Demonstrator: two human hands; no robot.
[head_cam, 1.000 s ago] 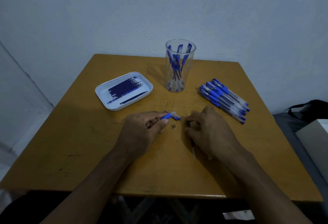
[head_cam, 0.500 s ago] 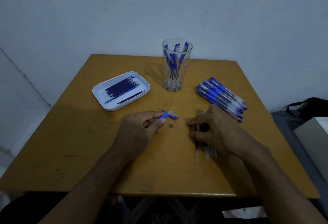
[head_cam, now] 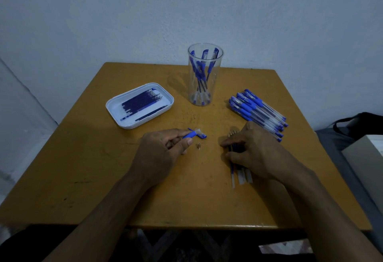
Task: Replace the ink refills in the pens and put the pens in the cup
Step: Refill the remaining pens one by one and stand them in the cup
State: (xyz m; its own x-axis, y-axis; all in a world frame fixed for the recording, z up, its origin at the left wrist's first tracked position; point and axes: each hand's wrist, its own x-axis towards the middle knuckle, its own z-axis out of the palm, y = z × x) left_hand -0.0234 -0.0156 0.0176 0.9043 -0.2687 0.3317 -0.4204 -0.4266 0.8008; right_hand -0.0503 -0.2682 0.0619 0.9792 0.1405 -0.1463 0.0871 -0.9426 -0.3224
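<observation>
My left hand [head_cam: 163, 149], just left of the frame's centre, is closed on a pen barrel [head_cam: 193, 134]; its blue grip and clear end stick out past my thumb and forefinger toward the upper right. A small metal tip piece [head_cam: 199, 146] lies loose on the table [head_cam: 83, 168] just below that barrel end, touching neither hand.

My right hand [head_cam: 255, 151], right of centre, rests palm down with fingers curled over a small group of refills [head_cam: 240, 175]. Their brass points show above my fingers and their clear tails run out below my palm toward the lower edge. I cannot tell whether the fingers are pinching one or only pressing on the group. My hands are apart.

The clear cup [head_cam: 204, 75] stands upright at upper centre with several blue pens inside. A pile of pens [head_cam: 257, 110] lies at the upper right, just above my right hand. A white tray [head_cam: 116, 114] of dark refills sits at the upper left.
</observation>
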